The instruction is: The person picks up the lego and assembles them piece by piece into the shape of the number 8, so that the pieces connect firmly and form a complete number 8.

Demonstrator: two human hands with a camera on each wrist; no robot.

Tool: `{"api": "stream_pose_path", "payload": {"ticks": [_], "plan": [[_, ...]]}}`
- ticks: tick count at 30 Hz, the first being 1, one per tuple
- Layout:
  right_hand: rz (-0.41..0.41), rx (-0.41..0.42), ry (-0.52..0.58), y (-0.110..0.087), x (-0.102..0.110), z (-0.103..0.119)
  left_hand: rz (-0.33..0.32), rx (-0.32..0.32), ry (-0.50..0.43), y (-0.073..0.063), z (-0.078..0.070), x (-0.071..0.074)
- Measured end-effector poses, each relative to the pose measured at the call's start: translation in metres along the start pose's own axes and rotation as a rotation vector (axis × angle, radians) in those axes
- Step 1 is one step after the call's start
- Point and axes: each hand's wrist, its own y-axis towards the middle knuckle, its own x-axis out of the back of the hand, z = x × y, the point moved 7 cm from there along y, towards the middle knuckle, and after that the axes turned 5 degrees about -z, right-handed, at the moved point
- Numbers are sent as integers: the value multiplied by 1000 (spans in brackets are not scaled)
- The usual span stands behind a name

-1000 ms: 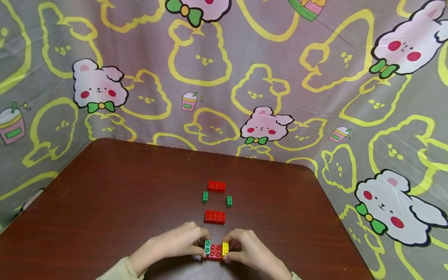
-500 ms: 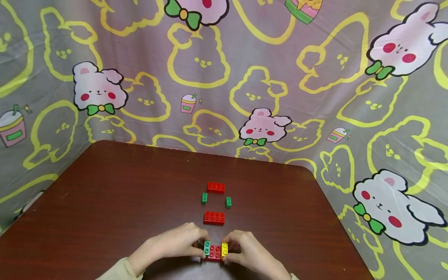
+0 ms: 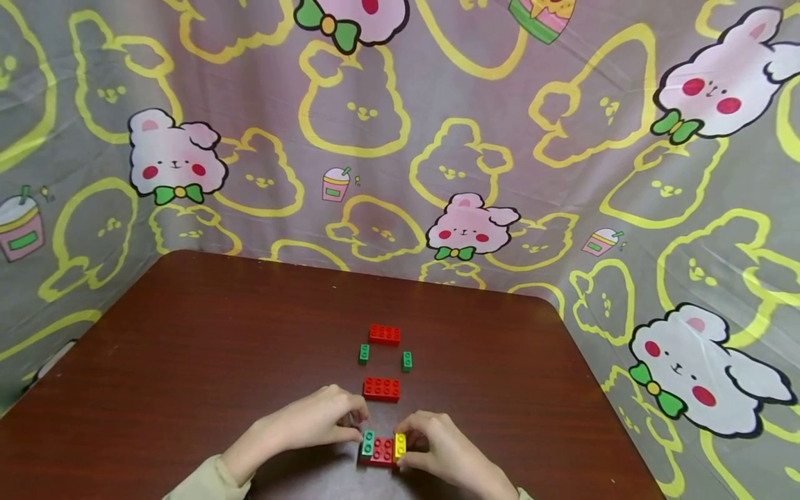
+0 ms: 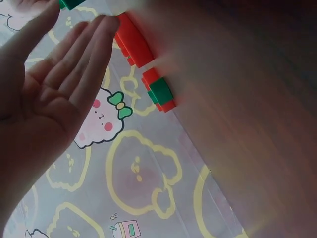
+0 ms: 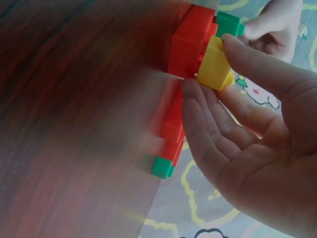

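Note:
At the near edge of the table, a red brick carries a green brick on its left end and a yellow brick on its right. The person's right hand pinches the yellow brick between thumb and fingers; the right wrist view shows the yellow brick on the red one's studs. The left hand is beside the green brick, its thumb tip close to it. Fairly straight fingers show in the left wrist view, holding nothing. Whether that thumb touches the green brick I cannot tell.
Farther back on the brown table lie a red brick, two small green bricks, one left and one right, and another red brick. A patterned curtain stands behind the table.
The left hand has loosened from the green brick and moved slightly up and left. The right hand stays on the yellow brick.

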Motion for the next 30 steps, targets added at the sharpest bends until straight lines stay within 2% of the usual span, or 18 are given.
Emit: {"api": "stream_pose_path", "payload": {"ticks": [7, 13, 21, 24, 30], "plan": [[6, -1, -17, 0, 0, 0, -134, 48, 14, 6, 9, 10], [1, -10, -1, 1, 0, -1, -207, 92, 8, 14, 17, 14], [5, -38, 8, 1, 0, -4, -294, 98, 54, 21, 21, 16], [-6, -24, 5, 0, 0, -3, -320, 91, 73, 22, 21, 17], [-17, -5, -6, 0, -1, -1, -315, 120, 136, 28, 27, 15]]}}
